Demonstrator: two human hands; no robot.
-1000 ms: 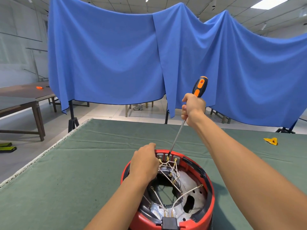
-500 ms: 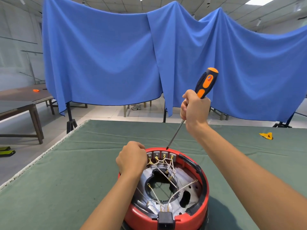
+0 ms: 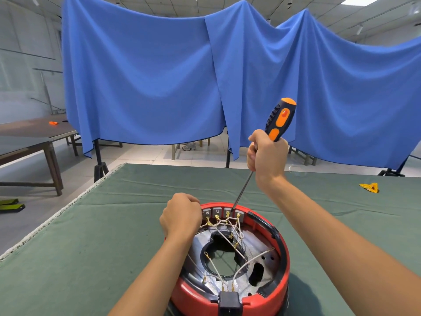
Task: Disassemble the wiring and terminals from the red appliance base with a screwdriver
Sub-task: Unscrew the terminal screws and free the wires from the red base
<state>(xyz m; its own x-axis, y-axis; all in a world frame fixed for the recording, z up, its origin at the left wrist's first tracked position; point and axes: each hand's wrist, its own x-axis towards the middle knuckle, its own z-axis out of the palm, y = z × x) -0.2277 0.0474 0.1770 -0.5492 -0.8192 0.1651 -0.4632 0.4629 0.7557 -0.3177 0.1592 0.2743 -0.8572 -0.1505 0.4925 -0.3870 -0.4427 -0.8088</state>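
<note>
The red appliance base (image 3: pixel 282 252) lies open side up on the green table cover (image 3: pixel 91 247). Inside it, white wires (image 3: pixel 227 236) with brass terminals run from a row of grey terminal blocks (image 3: pixel 222 211) at the far rim across a silver plate. My left hand (image 3: pixel 181 216) curls over the base's far left rim. My right hand (image 3: pixel 266 156) grips a screwdriver with a black and orange handle (image 3: pixel 281 117). Its shaft (image 3: pixel 242 190) slants down, and the tip sits at the terminal blocks.
A small yellow object (image 3: pixel 370 187) lies on the cover at the far right. A black plug block (image 3: pixel 229 301) sits on the base's near rim. Blue cloth (image 3: pixel 159 76) hangs behind the table. A wooden table (image 3: pixel 34 137) stands to the left.
My right hand with the screwdriver drew back slightly, then the tip came down on the terminal row again. My left hand stayed on the base's rim. The view shifted a little.
</note>
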